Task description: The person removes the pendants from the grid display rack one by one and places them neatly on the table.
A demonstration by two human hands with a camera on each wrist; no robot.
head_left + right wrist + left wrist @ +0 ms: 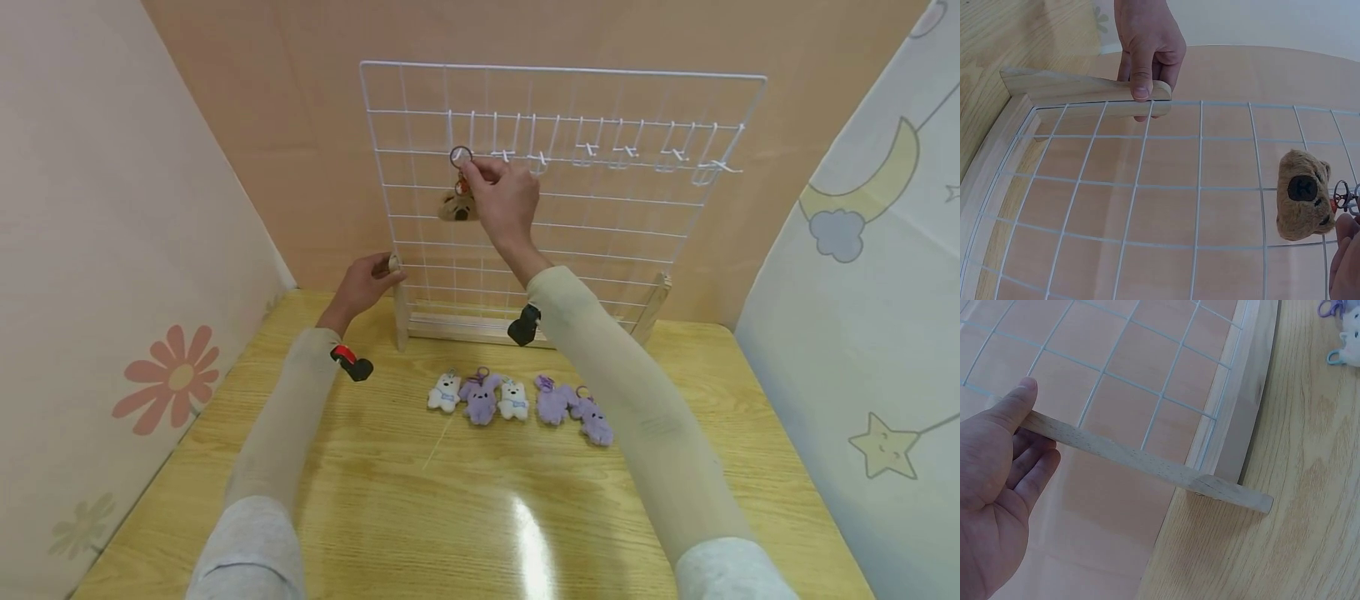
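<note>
My right hand (510, 204) is raised at the left part of the white wire grid rack (562, 70). It pinches a keychain with a brown plush bear head (459, 207) dangling below the fingers. The keychain's dark ring (461, 157) overlaps the leftmost hook in the head view. In the right wrist view the bear head (1300, 194) hangs in front of the grid wires, the fingers at the right edge. Lower down, my left hand (363, 287) grips the upper end of the rack's left wooden upright (1122, 455), thumb on one side and fingers on the other.
Several white hooks (628, 152) line an upper wire of the rack. On the wooden table (420, 517) before it lie white bear keychains (514, 402) and purple plush keychains (480, 403). Patterned cloth walls (862, 333) stand at both sides.
</note>
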